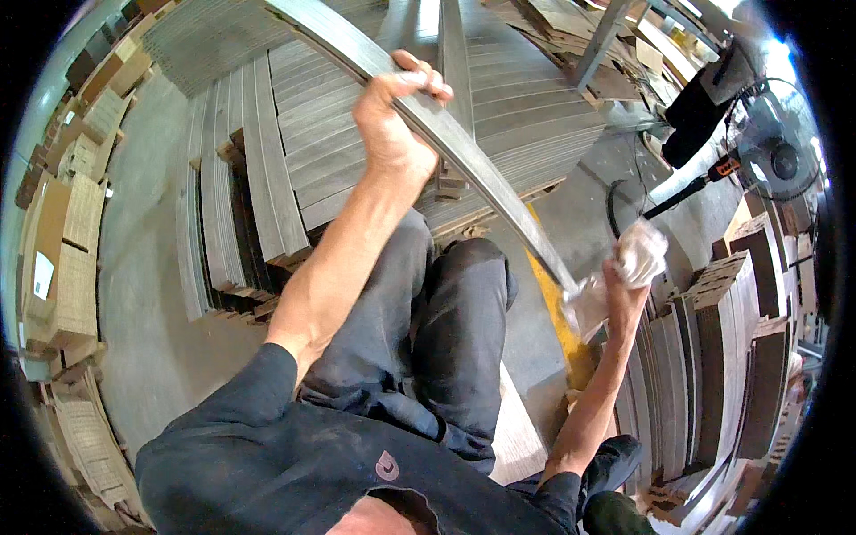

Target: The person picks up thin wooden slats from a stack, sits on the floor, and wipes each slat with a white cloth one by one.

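A long, narrow grey wood-look strip slants across my front, from the upper left down to the right. My left hand is closed around its upper part, fingers curled over the far edge. At the strip's lower right end, my right hand grips a crumpled white cloth. Part of that cloth hangs against the strip's end; whether it wraps fully around is hard to see. Beyond my knees lies a broad stack of grey planks, with a few loose strips on top.
More plank stacks stand at the left and right. Cardboard boxes line the far left. A round fan stands at the upper right, near a metal post. A yellow line marks the floor.
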A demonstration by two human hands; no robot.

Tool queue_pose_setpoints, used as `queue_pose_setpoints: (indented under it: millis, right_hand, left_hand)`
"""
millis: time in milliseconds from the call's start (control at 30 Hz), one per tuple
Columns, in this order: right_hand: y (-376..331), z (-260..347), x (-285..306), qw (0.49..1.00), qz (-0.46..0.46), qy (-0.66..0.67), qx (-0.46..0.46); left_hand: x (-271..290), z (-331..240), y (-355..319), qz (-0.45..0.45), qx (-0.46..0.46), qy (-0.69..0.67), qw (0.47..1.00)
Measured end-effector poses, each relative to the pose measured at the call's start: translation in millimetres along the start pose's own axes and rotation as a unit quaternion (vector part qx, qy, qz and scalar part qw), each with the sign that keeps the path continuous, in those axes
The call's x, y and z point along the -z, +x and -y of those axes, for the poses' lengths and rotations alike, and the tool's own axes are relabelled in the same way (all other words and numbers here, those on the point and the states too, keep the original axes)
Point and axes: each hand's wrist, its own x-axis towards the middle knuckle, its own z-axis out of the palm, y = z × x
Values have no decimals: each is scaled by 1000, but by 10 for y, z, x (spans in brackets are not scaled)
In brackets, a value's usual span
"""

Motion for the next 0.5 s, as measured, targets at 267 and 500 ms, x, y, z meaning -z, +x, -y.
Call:
queue_pose_setpoints:
  millis: [267,500]
  right_hand:
    - [-85,1564,-1559,875,189,-87,438]
    - [98,175,-552,889,21,-267,370]
  left_hand:
    - [-116,217,-128,14,88,-33,995]
    - [66,-994,464,148,-43,-89,984]
